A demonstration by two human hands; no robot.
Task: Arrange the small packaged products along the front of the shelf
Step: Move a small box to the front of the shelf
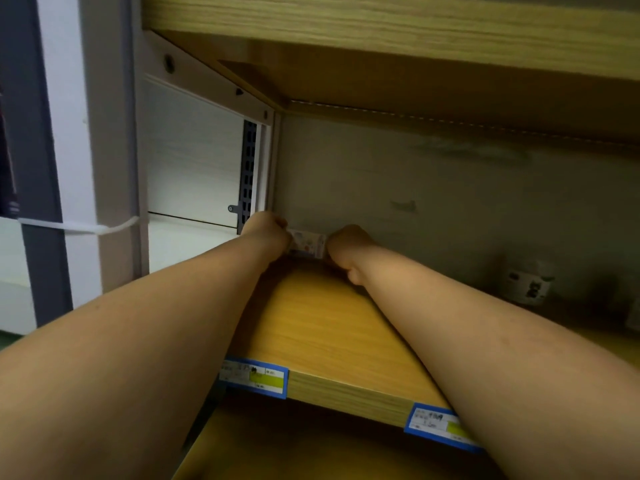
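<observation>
- Both forearms reached deep into the shelf (332, 327), the left hand (265, 230) and right hand (349, 244) flanking a small white printed package (307, 244) at the back wall, near the left corner.
- Each hand touched one end of it; the fingers were hidden behind the knuckles, so whether they pinched or merely pressed could not be told.
- To do this well, the person would draw it straight forward, level, towards the blue price tag (254, 375) at the front edge.
- Other packaged items (528, 284) stood well apart, further right.
</observation>
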